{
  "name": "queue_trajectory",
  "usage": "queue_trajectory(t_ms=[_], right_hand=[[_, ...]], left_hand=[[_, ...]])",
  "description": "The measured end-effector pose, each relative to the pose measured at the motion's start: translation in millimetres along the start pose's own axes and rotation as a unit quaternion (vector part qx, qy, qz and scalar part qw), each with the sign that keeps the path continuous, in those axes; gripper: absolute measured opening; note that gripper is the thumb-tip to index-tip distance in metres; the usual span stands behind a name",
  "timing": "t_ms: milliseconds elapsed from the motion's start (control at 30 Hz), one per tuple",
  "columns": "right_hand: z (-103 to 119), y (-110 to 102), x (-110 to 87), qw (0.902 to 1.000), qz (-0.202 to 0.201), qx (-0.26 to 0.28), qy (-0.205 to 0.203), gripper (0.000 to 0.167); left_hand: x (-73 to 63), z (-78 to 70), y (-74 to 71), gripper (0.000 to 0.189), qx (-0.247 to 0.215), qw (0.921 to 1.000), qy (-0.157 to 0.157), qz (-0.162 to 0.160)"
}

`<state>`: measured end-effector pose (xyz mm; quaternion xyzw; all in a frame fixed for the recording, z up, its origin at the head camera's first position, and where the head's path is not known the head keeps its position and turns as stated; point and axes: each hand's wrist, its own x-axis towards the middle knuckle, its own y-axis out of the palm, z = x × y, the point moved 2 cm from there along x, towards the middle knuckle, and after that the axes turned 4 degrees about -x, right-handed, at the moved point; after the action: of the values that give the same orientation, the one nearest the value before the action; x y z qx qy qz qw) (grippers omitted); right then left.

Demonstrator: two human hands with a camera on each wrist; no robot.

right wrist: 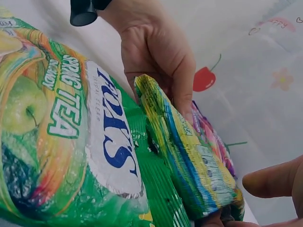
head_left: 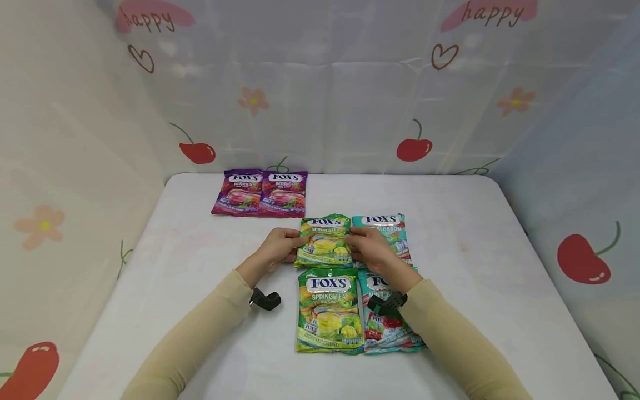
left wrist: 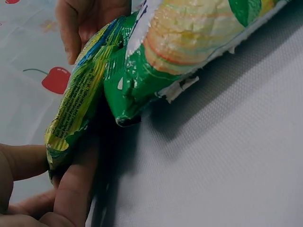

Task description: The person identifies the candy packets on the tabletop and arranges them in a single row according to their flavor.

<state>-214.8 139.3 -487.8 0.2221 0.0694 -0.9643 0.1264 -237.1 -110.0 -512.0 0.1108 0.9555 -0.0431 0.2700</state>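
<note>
A green and yellow bag of Spring Tea candy (head_left: 325,242) is between my hands, its near edge overlapping the top of a second Spring Tea bag (head_left: 330,316). My left hand (head_left: 277,248) pinches its left side; thumb and fingers (left wrist: 71,189) close on the edge in the left wrist view. My right hand (head_left: 372,250) holds its right side, with fingertips under it and the thumb (right wrist: 270,182) beside its corner. The held bag tilts up from the table. Under my right hand and wrist lie two teal Blossom candy bags, one behind (head_left: 392,233), one nearer (head_left: 385,330), both partly hidden.
Two purple Berries candy bags (head_left: 283,194) lie side by side at the back left, slightly overlapping. The white table (head_left: 475,250) is enclosed by cloth walls (head_left: 325,111) printed with cherries and flowers. Dark wrist cameras (head_left: 266,300) are on both wrists.
</note>
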Motion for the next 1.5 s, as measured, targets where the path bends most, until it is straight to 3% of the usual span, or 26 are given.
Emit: queue_trajectory(t_ms=[167, 467, 733, 967, 1267, 1500], right_hand=[[0, 3, 0.4, 0.9998, 0.007, 0.019, 0.003, 0.070], [3, 4, -1.8, 0.9972, 0.042, 0.061, -0.005, 0.082], [8, 8, 0.4, 0.9906, 0.014, 0.135, -0.012, 0.082], [16, 5, 1.6, 0.9919, 0.009, 0.126, -0.016, 0.077], [43, -5, 12.8, 0.9917, -0.003, 0.126, -0.027, 0.073], [66, -16, 36.1, 0.9918, -0.018, 0.126, -0.018, 0.071]], left_hand=[[-1.5, -1.8, 0.8, 0.049, -0.048, 0.9983, 0.003, 0.034], [-4.5, -7.9, 2.8, 0.055, -0.138, 0.9873, 0.022, 0.076], [-4.7, -15.3, 4.5, 0.051, -0.174, 0.9821, 0.024, 0.070], [-1.5, -23.8, 5.2, 0.057, -0.165, 0.9846, 0.022, 0.052], [8.4, -54.1, 0.8, 0.063, -0.165, 0.9856, 0.028, 0.023], [26.7, -81.2, -5.6, 0.040, -0.151, 0.9875, 0.046, 0.004]])
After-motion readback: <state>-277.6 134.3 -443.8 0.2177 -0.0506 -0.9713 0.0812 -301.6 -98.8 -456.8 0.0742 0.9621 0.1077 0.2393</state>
